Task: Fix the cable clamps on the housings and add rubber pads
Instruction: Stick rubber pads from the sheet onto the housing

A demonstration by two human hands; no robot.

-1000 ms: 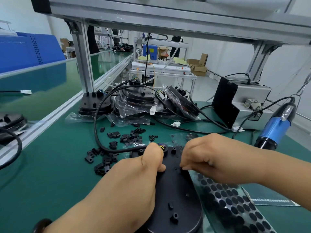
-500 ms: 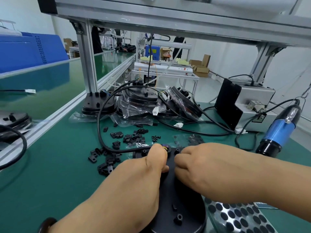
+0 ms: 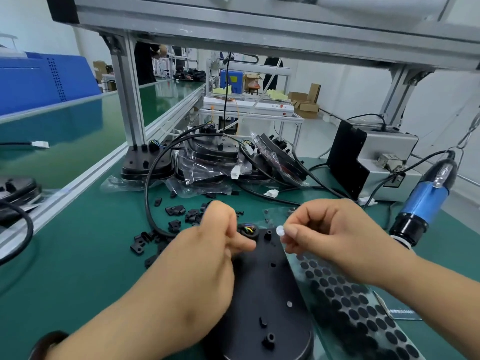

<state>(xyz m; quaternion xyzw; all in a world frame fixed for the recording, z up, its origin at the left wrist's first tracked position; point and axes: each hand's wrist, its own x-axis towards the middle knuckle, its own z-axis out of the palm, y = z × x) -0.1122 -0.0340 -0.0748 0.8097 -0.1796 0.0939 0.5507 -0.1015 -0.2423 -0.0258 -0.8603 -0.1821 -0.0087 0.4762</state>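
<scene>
Pinching small pale round pad (image 3: 280, 230) between thumb and forefinger tips of R hand (image 3: 335, 237); grip narrow, closed on pad's edge. Holding it just above far end of black housing (image 3: 265, 294), near cable entry (image 3: 247, 229).

Judging pad as v. light, thin, soft, prob. tacky on one face, so taking it by rim only and keeping the flat faces off skin to avoid folding or sticking. Noting pale colour vs black dots on pad sheet (image 3: 350, 302): poss. a backing disc, can't tell.

Resting L hand (image 3: 207, 255) at housing's left side, fingers curled beside cable entry; not seeing whether its grip is holding anything (blurred).

Reading housing as rigid plastic, lying flat on bench (image 3: 78, 281), best steadied by its edge. Seeing pad sheet just right of housing; further out, loose cable clamps (image 3: 176, 211), black cable (image 3: 146, 193), blue screwdriver (image 3: 426, 201) at right.
</scene>
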